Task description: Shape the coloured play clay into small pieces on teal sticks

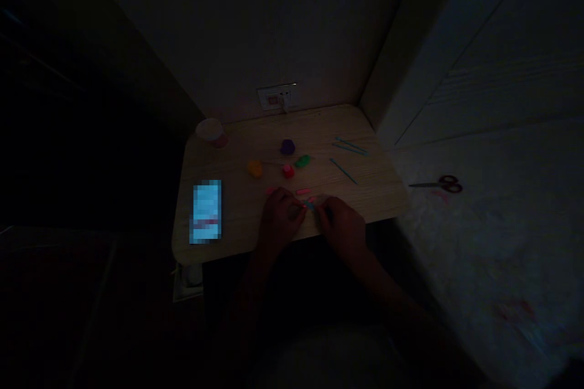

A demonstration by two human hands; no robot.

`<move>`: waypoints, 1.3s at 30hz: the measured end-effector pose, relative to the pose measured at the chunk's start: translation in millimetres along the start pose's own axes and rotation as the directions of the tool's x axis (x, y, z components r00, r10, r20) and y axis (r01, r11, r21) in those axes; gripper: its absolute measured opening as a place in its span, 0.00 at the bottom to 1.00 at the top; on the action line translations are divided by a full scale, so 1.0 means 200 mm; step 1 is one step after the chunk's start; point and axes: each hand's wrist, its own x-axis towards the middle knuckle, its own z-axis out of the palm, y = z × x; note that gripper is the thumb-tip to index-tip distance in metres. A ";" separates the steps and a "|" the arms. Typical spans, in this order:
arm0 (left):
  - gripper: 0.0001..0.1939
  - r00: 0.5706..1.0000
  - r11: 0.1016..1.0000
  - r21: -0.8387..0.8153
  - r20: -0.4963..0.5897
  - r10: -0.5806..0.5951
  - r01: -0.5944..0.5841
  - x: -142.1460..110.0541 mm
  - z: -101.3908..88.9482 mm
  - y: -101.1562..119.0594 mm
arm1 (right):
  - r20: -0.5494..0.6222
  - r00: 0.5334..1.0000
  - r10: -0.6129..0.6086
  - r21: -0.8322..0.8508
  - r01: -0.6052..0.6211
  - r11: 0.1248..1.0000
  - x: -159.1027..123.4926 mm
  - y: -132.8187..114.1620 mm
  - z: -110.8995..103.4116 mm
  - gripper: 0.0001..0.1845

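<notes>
The scene is very dark. My left hand [279,216] and my right hand [342,226] rest close together on the front part of a small wooden table [374,191]. Their fingertips meet around a small teal and pink piece [310,203], pinched between them. A short pink piece [303,192] lies just beyond the fingers. Farther back sit lumps of clay: orange [255,168], red [288,171], green [302,161] and purple [287,146].
A lit phone [205,211] lies at the table's front left. A pink cup [210,131] stands at the back left corner. Thin teal sticks [350,146] lie at the back right. Scissors [440,183] lie on the pale surface to the right. A wall socket [275,97] is behind.
</notes>
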 end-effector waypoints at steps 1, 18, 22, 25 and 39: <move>0.05 1.000 1.000 0.003 0.002 -0.001 0.001 0.00 0.00 0.00 | -0.003 1.000 0.005 0.001 -0.005 1.000 0.00 0.00 0.00 0.13; 0.05 1.000 1.000 0.009 0.025 -0.001 0.001 0.00 -0.02 0.01 | 0.057 0.998 0.041 0.028 -0.043 0.999 0.01 -0.04 -0.03 0.12; 0.06 1.000 1.000 0.004 0.031 -0.004 0.004 0.00 -0.02 0.01 | 0.052 0.997 0.048 0.022 -0.049 0.999 0.00 -0.05 -0.02 0.12; 0.06 0.999 1.000 0.008 0.038 -0.012 0.012 0.00 -0.02 0.02 | 0.044 0.998 0.055 0.019 -0.056 0.998 0.01 -0.03 -0.03 0.12; 0.04 0.998 0.999 0.033 0.067 -0.013 0.011 0.00 -0.03 0.03 | -0.030 0.993 0.118 0.015 -0.117 0.993 0.07 0.02 -0.05 0.15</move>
